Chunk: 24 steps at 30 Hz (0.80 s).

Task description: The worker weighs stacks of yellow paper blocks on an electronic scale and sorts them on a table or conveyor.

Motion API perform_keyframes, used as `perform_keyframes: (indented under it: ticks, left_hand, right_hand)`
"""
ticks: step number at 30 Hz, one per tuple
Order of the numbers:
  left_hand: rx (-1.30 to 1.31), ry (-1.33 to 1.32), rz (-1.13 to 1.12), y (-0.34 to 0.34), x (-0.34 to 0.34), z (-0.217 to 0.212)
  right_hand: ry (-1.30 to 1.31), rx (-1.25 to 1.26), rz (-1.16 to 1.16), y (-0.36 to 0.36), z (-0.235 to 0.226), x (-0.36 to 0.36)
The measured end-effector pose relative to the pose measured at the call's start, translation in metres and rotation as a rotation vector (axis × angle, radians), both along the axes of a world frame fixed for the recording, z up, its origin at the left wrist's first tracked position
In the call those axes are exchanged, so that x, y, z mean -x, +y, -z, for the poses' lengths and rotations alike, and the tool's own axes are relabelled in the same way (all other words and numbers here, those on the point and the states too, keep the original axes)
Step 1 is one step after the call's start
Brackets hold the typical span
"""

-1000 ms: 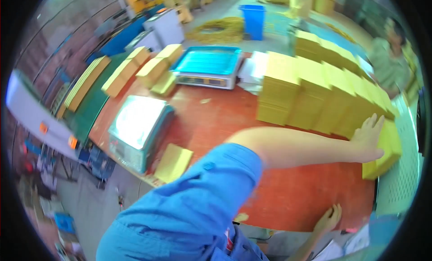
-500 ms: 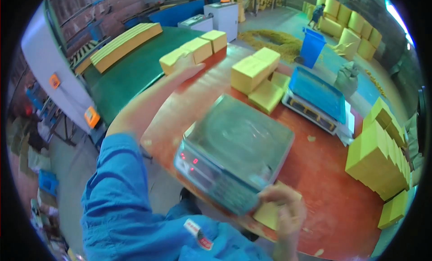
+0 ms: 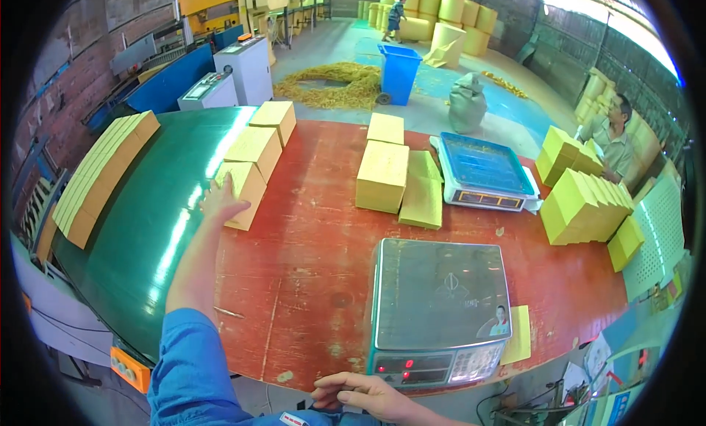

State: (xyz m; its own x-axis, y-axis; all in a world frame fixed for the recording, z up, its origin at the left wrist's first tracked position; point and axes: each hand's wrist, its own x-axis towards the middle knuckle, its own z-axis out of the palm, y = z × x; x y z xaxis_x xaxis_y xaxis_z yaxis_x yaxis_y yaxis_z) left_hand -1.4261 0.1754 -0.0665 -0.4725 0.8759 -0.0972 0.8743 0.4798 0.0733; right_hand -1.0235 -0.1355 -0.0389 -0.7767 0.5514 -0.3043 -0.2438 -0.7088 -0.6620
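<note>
My left hand (image 3: 223,200), fingers spread and thumb out, rests against the nearest stack of yellow paper sheets (image 3: 244,192) at the red table's left side. Two more yellow stacks (image 3: 252,148) run back from it in a row. My right hand (image 3: 362,394) is at the table's front edge, left of the digital scale's display, its fingers loosely bent with nothing visible in them. The digital scale (image 3: 440,294) has a bare metal plate and lit red digits. A thin yellow piece (image 3: 519,334) lies beside it, partly hidden.
Left of the red table (image 3: 316,257) runs a green conveyor belt (image 3: 158,213) carrying a long yellow row of stacks (image 3: 107,172). Beyond the scale stand yellow blocks (image 3: 382,174) and a second scale with blue tray (image 3: 487,165). More stacks (image 3: 581,208) and a seated person (image 3: 614,135) are at right.
The view has turned. My right hand has left the yellow piece at the scale's right front corner and moved left past the display. My left hand stays at the nearest stack.
</note>
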Motion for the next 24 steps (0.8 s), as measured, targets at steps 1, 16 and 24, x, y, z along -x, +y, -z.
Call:
perform_keyframes:
  ticks: [1,16,24]
  left_hand:
    - [-0.058,0.014,0.011,-0.008,0.002,0.005]
    - [-0.055,-0.16,0.446,-0.413,-0.163,-0.013]
    - [-0.442,-1.945,-0.166,-0.479,-0.216,0.005]
  right_hand:
    - [-0.005,-0.061,-0.157,-0.002,0.019,0.008]
    - [0.098,0.373,0.063,-0.099,0.174,0.061]
    - [-0.425,-1.231,0.186,-0.095,0.051,-0.019]
